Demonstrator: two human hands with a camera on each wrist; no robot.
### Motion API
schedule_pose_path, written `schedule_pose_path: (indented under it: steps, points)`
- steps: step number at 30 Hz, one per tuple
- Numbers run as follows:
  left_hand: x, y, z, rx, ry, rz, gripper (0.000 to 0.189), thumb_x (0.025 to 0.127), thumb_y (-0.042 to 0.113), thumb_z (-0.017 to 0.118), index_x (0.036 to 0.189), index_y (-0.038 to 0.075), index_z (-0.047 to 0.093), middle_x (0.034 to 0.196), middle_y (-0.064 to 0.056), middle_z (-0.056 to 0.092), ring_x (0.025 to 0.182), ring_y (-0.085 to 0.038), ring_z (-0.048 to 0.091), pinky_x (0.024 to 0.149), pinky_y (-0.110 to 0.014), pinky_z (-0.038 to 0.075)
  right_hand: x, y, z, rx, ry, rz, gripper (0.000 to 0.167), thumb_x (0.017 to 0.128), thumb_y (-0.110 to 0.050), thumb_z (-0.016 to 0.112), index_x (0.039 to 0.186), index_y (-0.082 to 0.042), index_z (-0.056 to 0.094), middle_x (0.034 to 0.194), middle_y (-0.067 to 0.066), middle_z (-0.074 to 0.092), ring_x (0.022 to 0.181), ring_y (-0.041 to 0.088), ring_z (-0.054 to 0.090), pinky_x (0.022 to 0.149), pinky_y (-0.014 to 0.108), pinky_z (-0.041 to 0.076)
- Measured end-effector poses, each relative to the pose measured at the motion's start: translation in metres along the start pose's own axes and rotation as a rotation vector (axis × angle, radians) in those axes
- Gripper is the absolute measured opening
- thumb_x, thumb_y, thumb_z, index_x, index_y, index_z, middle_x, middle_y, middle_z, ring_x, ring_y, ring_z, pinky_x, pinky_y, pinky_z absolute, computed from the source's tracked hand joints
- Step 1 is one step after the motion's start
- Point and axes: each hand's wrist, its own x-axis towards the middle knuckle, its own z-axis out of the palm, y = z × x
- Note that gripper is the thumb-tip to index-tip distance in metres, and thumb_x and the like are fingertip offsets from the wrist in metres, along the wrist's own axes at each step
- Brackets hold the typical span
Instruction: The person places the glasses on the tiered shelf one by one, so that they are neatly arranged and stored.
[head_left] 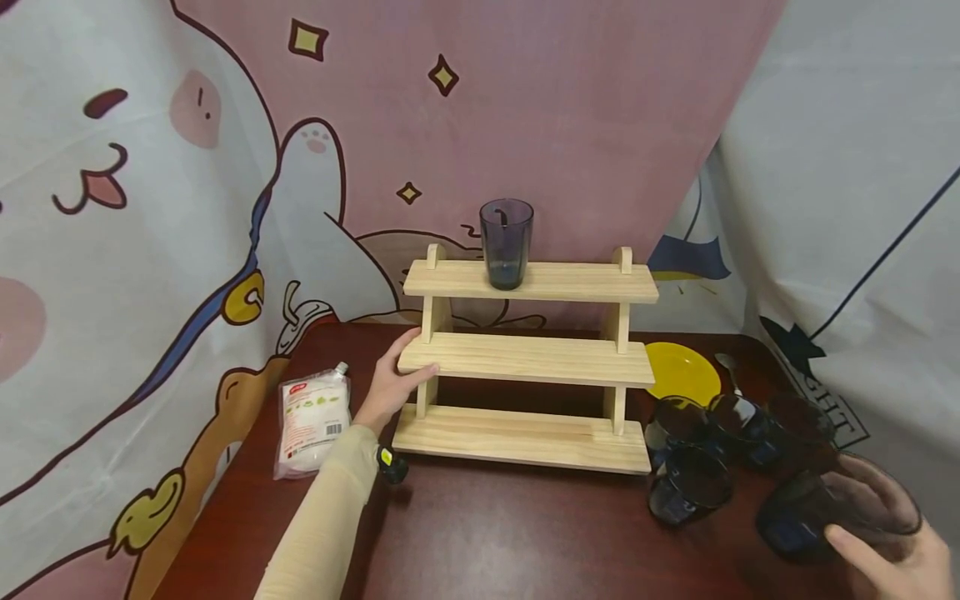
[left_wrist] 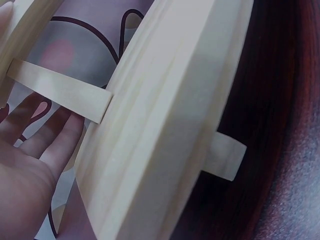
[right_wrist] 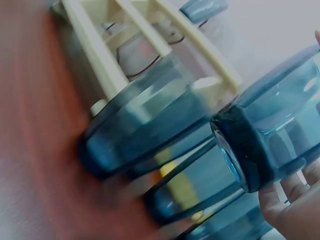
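A three-tier wooden display rack (head_left: 525, 360) stands on the table, with one tinted drinking glass (head_left: 507, 246) upright on its top tier. My left hand (head_left: 392, 382) grips the left end of the middle tier, thumb on the board; in the left wrist view its fingers reach behind an upright (left_wrist: 62, 90). At the lower right, my right hand (head_left: 907, 562) holds a dark blue glass (head_left: 798, 512), thumb near its rim. The right wrist view shows this glass's thick base (right_wrist: 245, 150) tilted. Several similar glasses (head_left: 688, 492) stand between that hand and the rack.
A yellow plate (head_left: 684, 371) and a spoon (head_left: 729, 371) lie behind the glasses. Left of the rack is a white spouted pouch (head_left: 315, 421) in clear plastic. Printed cloth (head_left: 585, 125) hangs behind the dark red table (head_left: 525, 533).
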Motion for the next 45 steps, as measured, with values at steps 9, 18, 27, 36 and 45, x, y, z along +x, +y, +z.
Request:
schedule_pose_path:
  steps: [9, 18, 27, 36, 45]
  points:
    - [-0.002, 0.002, 0.0, -0.016, -0.004, -0.012, 0.079, 0.09, 0.024, 0.087, 0.158, 0.035, 0.047, 0.164, 0.003, 0.042, 0.152, -0.022, 0.035, 0.123, -0.053, 0.029, 0.03, -0.041, 0.023, 0.373, -0.09, -0.183, 0.07, 0.092, 0.032, 0.043, 0.158, 0.011, 0.031, 0.137, 0.015, 0.065, 0.118, 0.02, 0.07, 0.087, 0.028, 0.061]
    - [-0.001, 0.002, 0.002, -0.006, 0.0, -0.015, 0.078, 0.09, 0.026, 0.086, 0.158, 0.035, 0.048, 0.163, 0.004, 0.044, 0.15, -0.023, 0.038, 0.121, -0.054, 0.032, 0.074, -0.077, 0.062, 0.255, -0.083, -0.173, 0.071, 0.092, 0.03, 0.054, 0.157, 0.002, 0.043, 0.129, 0.006, 0.065, 0.114, 0.011, 0.064, 0.085, 0.014, 0.053]
    - [-0.012, 0.031, 0.0, -0.025, -0.022, -0.043, 0.08, 0.091, 0.018, 0.085, 0.16, 0.018, 0.046, 0.166, -0.006, 0.041, 0.154, -0.03, 0.031, 0.124, -0.058, 0.025, 0.122, -0.087, 0.104, 0.226, -0.118, -0.097, 0.067, 0.094, 0.018, 0.066, 0.154, -0.008, 0.05, 0.127, 0.0, 0.069, 0.11, 0.01, 0.067, 0.083, 0.016, 0.057]
    - [0.001, 0.003, 0.0, -0.001, -0.012, -0.026, 0.081, 0.091, 0.026, 0.086, 0.161, 0.029, 0.044, 0.167, 0.001, 0.038, 0.154, -0.027, 0.031, 0.123, -0.058, 0.027, 0.167, -0.099, 0.152, 0.029, -0.162, -0.128, 0.067, 0.092, 0.002, 0.079, 0.152, -0.013, 0.053, 0.13, -0.001, 0.067, 0.106, 0.008, 0.069, 0.085, 0.014, 0.056]
    - [0.0, -0.002, 0.0, 0.009, 0.006, -0.008, 0.077, 0.089, 0.031, 0.087, 0.156, 0.036, 0.05, 0.162, 0.004, 0.044, 0.15, -0.024, 0.038, 0.12, -0.057, 0.033, 0.202, -0.103, 0.196, -0.095, -0.163, -0.129, 0.067, 0.092, -0.016, 0.084, 0.152, -0.018, 0.052, 0.137, 0.004, 0.061, 0.116, 0.015, 0.063, 0.09, 0.015, 0.055]
